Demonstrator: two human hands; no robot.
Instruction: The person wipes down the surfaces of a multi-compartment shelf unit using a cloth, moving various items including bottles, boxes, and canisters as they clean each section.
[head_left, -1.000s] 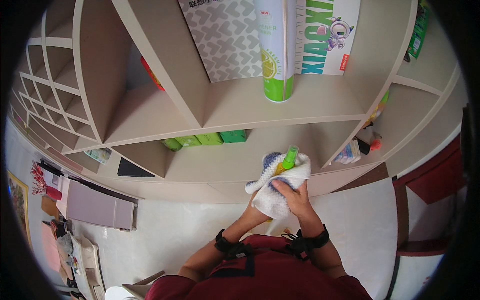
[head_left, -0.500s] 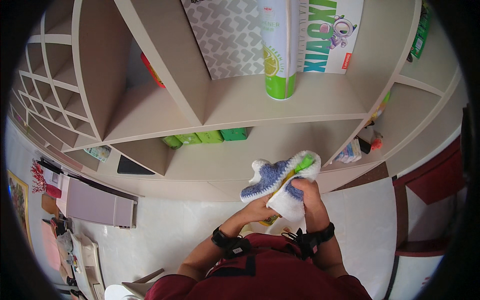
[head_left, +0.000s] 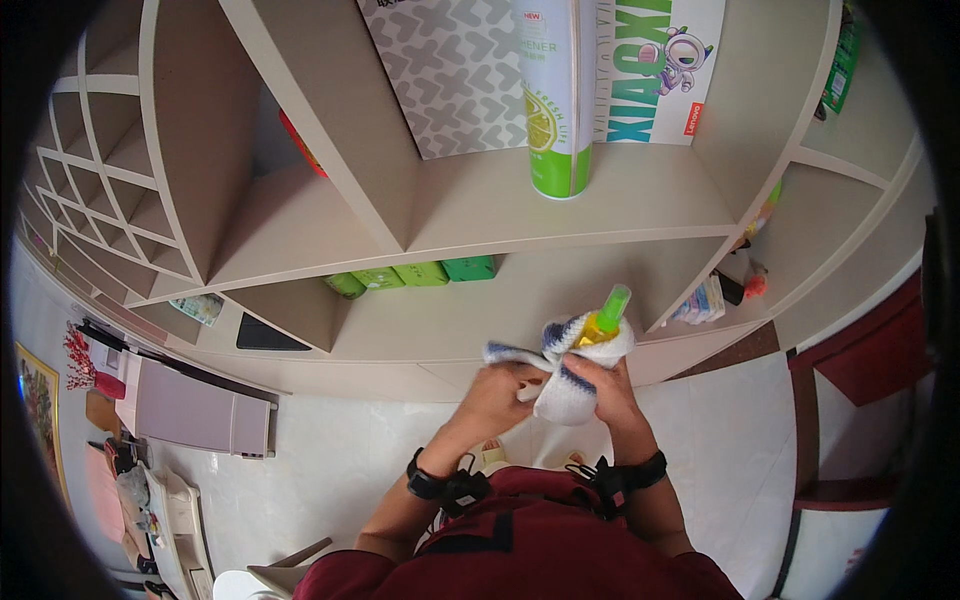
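Observation:
A small bottle with a bright green top and yellow contents is wrapped in a white and blue knitted cloth. My right hand is closed around the cloth and the bottle inside it, thumb on top. Only the bottle's upper part shows, its green top pointing away from me; the cloth hides the rest. On the left, my left hand grips the cloth, and a loose end sticks out beyond its fingers. Both hands are in front of the lower shelf edge, above the floor.
A beige shelf unit spans the view ahead. Its upper compartment holds a tall white and green spray can and flat printed boxes. Green packages sit in the lower compartment. A chair is at the lower left.
The cloth has been gathered closer around the bottle, and its loose left part is bunched smaller. More of the bottle's green top and yellow body now shows. My left hand has shifted left.

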